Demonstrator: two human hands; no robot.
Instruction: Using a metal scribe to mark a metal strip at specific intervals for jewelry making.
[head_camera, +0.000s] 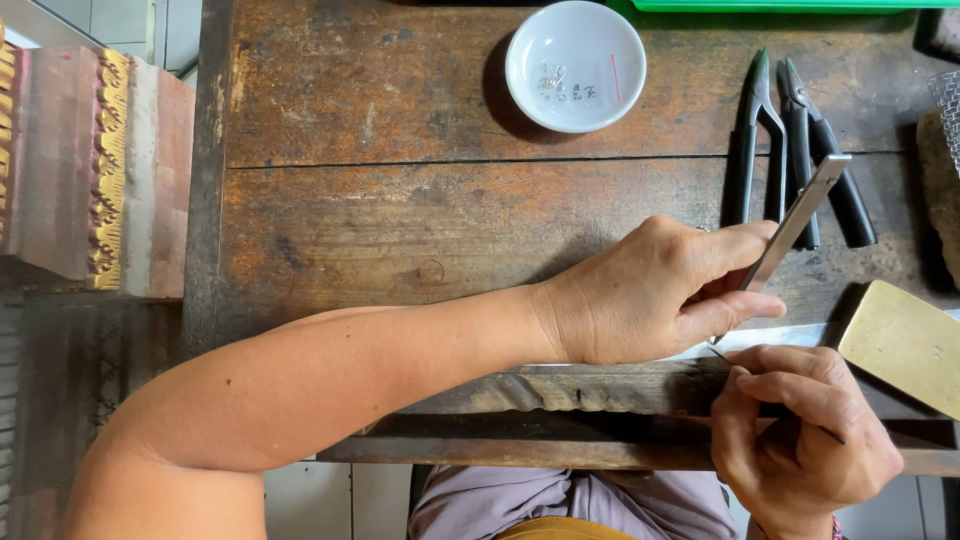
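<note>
Metal strip (800, 215): flat, narrow, silvery bar, tilted, its lower end clamped in the left hand (660, 295) just right of the bench's middle; its upper end lies over the pliers.
Left hand: thumb and fingers closed together on the strip, forearm crossing the front edge of the bench (400, 200).
Right hand (800, 435): fingers pinched together on a thin dark tool (790, 400), just below the left hand, at the front edge.
Edges and room: wide bare wood lies left of the left hand as far as the bench's left edge; the right side is crowded.
Count: two pairs of pliers (800, 150), one bowl (575, 65), one brass block (905, 345).
Pliers: dark handles, side by side, above the left hand.
Bowl: round, white, glossy, a few tiny pieces inside, near the back edge, well apart from both hands.
Brass block: smooth, yellowish, flat, just right of the right hand.
Bench: worn, scratched dark wood with a carved twisted moulding along the front.
</note>
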